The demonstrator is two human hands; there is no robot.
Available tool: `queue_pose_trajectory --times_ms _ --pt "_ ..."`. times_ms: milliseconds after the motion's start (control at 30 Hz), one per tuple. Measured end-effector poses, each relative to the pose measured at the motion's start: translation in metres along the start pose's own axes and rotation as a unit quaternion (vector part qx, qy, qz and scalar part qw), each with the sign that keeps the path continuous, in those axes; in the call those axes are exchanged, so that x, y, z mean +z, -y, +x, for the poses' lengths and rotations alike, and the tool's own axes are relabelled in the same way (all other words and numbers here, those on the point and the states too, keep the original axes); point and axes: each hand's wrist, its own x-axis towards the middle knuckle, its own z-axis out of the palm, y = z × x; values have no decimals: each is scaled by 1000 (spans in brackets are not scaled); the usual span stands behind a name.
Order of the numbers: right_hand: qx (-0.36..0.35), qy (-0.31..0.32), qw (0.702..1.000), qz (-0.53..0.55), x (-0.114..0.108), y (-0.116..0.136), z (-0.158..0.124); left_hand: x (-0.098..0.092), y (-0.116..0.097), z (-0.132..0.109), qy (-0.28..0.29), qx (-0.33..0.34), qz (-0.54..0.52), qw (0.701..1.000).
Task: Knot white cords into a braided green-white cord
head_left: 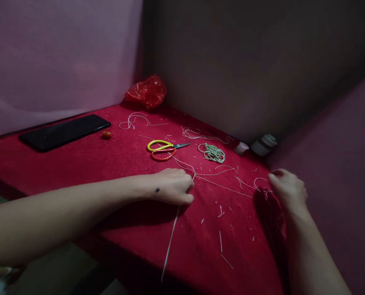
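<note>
Low over the red cloth, my left hand (176, 186) is closed on a pale cord (171, 239), which runs down toward the table's near edge. Thin strands spread from a small green knot (195, 174) just beyond its fingers. At the right, my right hand (288, 189) is raised with its fingers curled together; a thin white thread (260, 179) shows at its fingertips. Scissors (167, 149) with one yellow and one red handle lie beyond my left hand. Beside them is a heap of green braided cord (213, 153).
A black phone (65, 132) and a small reddish-brown object (106, 135) lie at the left. A crumpled red plastic bag (148, 92) is at the back corner. A small white cup (241, 148) and a white-lidded container (263, 144) stand at the back right, near the wall. Cord scraps are scattered about.
</note>
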Motion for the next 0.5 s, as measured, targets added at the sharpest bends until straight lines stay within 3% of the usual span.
queue_pose_trajectory --times_ms 33,100,200,267,333,500 --pt "-42 -2 994 -96 7 0 -6 -1 2 2 -5 -15 -15 1000" --pt "-188 -21 948 -257 25 5 -24 1 6 7 -46 -63 -15 997" --pt "-320 75 904 -275 54 17 -60 10 6 14 -106 -119 32 987" --pt "-337 191 888 -250 70 25 -85 15 4 16 -113 -121 46 985" --pt "-326 269 874 -238 82 31 -107 17 3 17 -122 -111 55 985" --pt "-310 295 853 -300 94 33 -128 18 5 17 -127 -93 60 986"
